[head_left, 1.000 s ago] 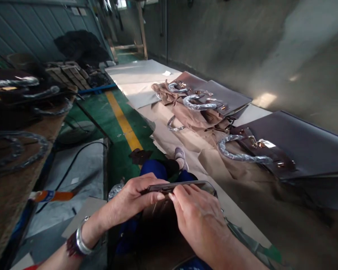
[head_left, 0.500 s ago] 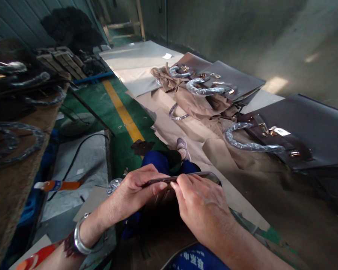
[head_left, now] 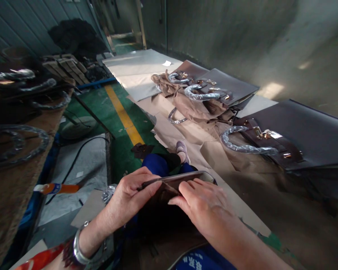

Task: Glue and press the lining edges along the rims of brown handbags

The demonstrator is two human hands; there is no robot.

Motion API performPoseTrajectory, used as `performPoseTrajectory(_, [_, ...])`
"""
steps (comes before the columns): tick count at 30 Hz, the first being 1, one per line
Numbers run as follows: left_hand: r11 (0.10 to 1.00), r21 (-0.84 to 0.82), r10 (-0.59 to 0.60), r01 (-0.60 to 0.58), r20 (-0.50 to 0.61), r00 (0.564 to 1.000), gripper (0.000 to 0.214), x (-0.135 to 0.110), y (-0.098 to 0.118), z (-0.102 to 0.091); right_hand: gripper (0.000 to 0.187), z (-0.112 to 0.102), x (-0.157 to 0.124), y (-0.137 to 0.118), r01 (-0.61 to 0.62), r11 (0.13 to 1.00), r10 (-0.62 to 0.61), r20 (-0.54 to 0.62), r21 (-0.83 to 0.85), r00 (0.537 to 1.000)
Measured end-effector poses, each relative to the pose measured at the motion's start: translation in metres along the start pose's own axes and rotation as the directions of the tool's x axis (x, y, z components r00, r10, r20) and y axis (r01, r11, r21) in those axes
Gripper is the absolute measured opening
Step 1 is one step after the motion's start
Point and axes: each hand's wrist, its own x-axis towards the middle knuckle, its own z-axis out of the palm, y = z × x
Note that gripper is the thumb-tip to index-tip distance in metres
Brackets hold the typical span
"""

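A dark brown leather bag piece (head_left: 169,187) stands on my lap with its top edge up. My left hand (head_left: 129,198) is closed on that top edge at its left end, thumb laid along the rim. My right hand (head_left: 205,212) presses on the piece's near face just below the rim, fingers together and bent. A silver bangle sits on my left wrist. My blue trouser leg (head_left: 157,165) and one shoe show beyond the piece.
Finished dark handbags (head_left: 293,138) with plastic-wrapped handles (head_left: 242,144) lie on brown paper to the right, and more bags (head_left: 211,88) farther back. A workbench (head_left: 14,150) with wrapped handles stands on the left. A glue tube (head_left: 56,188) and a cable lie on the green floor.
The top edge of the leather piece has tipped so more of its inner face shows. My right fingers slid from the rim down onto the face. The camera shifted slightly.
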Motion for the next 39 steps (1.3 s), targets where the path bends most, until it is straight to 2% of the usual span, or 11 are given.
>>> performPoseTrajectory(4, [1.000,0.001,-0.023,0.023,-0.013,1.000,0.024,-0.003,-0.005,-0.005,0.016,-0.006,-0.009,0.007,-0.007,1.000,0.006,0.084,0.014,0.996])
performPoseTrajectory(8, [1.000,-0.007,-0.021,0.021,0.019,1.000,0.024,-0.006,-0.003,-0.008,0.021,-0.012,-0.009,0.010,-0.074,0.992,0.057,0.151,0.105,0.987])
performPoseTrajectory(13, [0.999,-0.035,-0.008,0.010,0.055,0.998,0.019,-0.003,-0.001,-0.011,0.023,-0.009,-0.005,0.011,-0.171,0.977,0.156,0.120,0.129,0.980])
performPoseTrajectory(17, [0.999,-0.042,0.007,-0.003,0.082,0.997,0.018,-0.002,-0.001,-0.014,0.009,-0.002,-0.004,0.013,-0.254,0.955,0.244,0.082,0.154,0.966])
performPoseTrajectory(19, [0.999,-0.044,-0.002,0.006,0.092,0.996,0.018,-0.002,-0.001,-0.015,0.005,0.001,-0.004,0.013,-0.250,0.952,0.248,0.033,0.178,0.968])
performPoseTrajectory(22, [0.998,-0.050,-0.020,0.025,0.101,0.995,0.017,0.000,-0.001,-0.015,0.014,0.003,-0.004,0.014,-0.220,0.956,0.227,-0.017,0.196,0.974])
performPoseTrajectory(27, [0.998,-0.056,-0.027,0.033,0.112,0.993,0.015,0.002,0.000,-0.014,0.027,0.002,-0.003,0.015,-0.251,0.950,0.247,0.045,0.186,0.968])
performPoseTrajectory(31, [0.999,-0.046,-0.021,0.027,0.122,0.992,0.015,0.002,-0.002,-0.014,0.033,0.001,-0.002,0.017,-0.233,0.942,0.220,0.079,0.243,0.972])
performPoseTrajectory(39, [1.000,-0.020,-0.009,0.012,0.143,0.990,0.014,0.003,-0.004,-0.014,0.024,0.003,-0.001,0.021,-0.219,0.923,0.205,0.077,0.315,0.976])
